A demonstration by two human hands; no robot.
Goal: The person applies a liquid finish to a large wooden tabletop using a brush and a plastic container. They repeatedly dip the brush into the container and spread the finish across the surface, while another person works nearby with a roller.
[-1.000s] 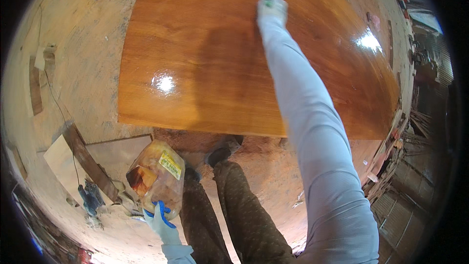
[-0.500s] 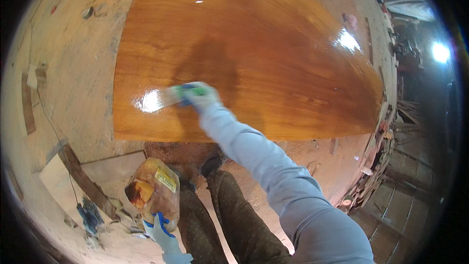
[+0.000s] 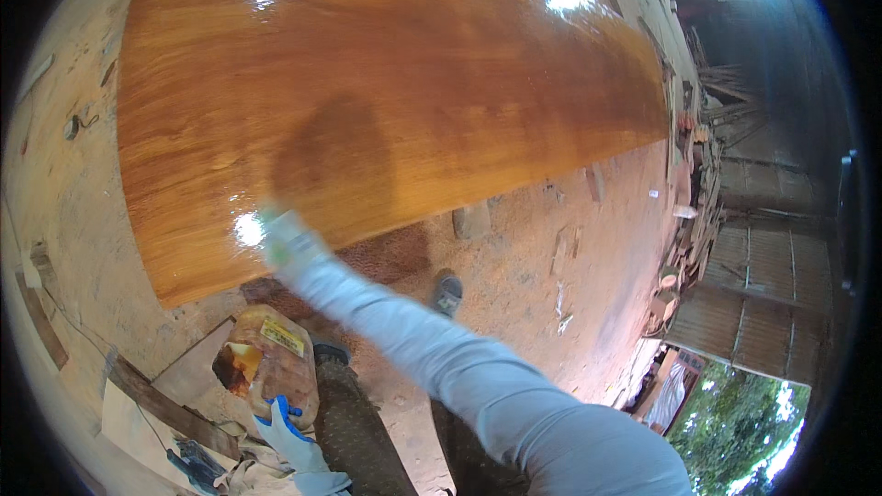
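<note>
- Two gloved grips are in use, well apart: the left grip [image 3: 287, 427] low beside the legs, the right grip [image 3: 294, 246] far forward.
- Left: blue-coated fingers press and curl on the near end of a plastic container [image 3: 289, 375], holding it tilted.
- Right: blurred, with a hint of green about it; whether it is closed on something, I cannot tell. Its arm, in a pale grey-blue sleeve [image 3: 413, 331], slants from lower right across the body, nearly straight.
- That container is translucent, boxy, amber-stained, with a ragged cut opening and a yellow label.
- Beneath the right grip spreads a broad wooden panel [image 3: 459, 83], straight-edged, orange-brown, streaked with grain and glossy enough to mirror lights.
- Around it lies a dusty, reddish floor [image 3: 514, 285]; dark trousers [image 3: 358, 432] show below.
</note>
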